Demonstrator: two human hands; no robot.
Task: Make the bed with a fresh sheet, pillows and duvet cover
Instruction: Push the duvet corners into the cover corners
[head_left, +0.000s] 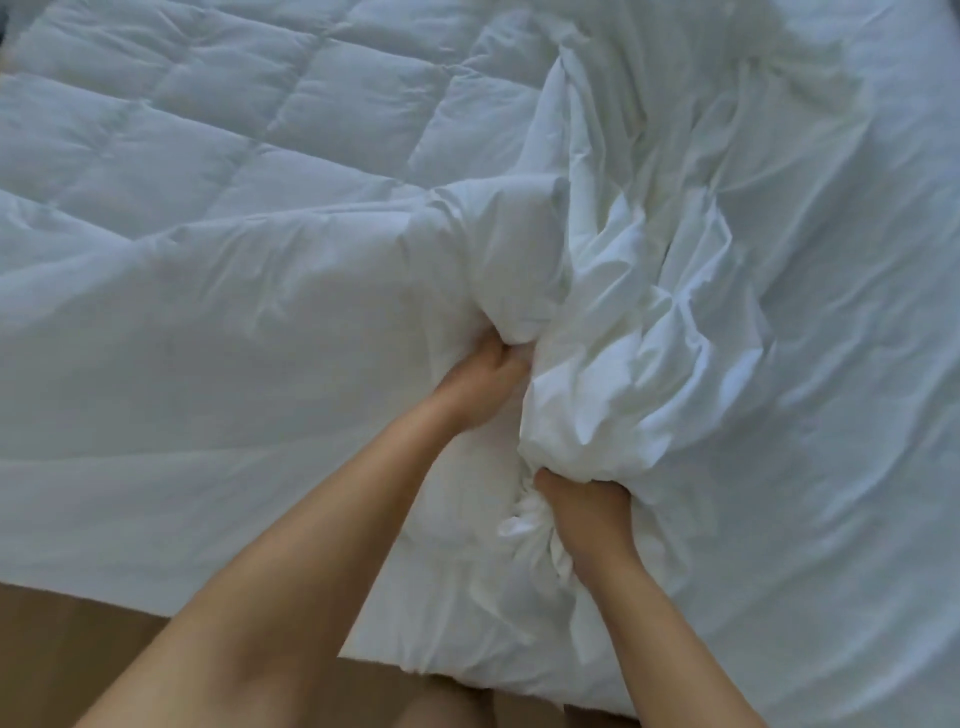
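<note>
Duvet (182, 234), one; cover (727, 312), one; hands (480, 387) (587, 512), two

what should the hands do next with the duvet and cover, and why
Probably draw the duvet cover a little further leftwards over the duvet. The left hand grips the duvet's bunched edge and the right hand grips gathered cover fabric beside it. Most of the quilted duvet lies bare, while the cover sits crumpled on the right.
</note>
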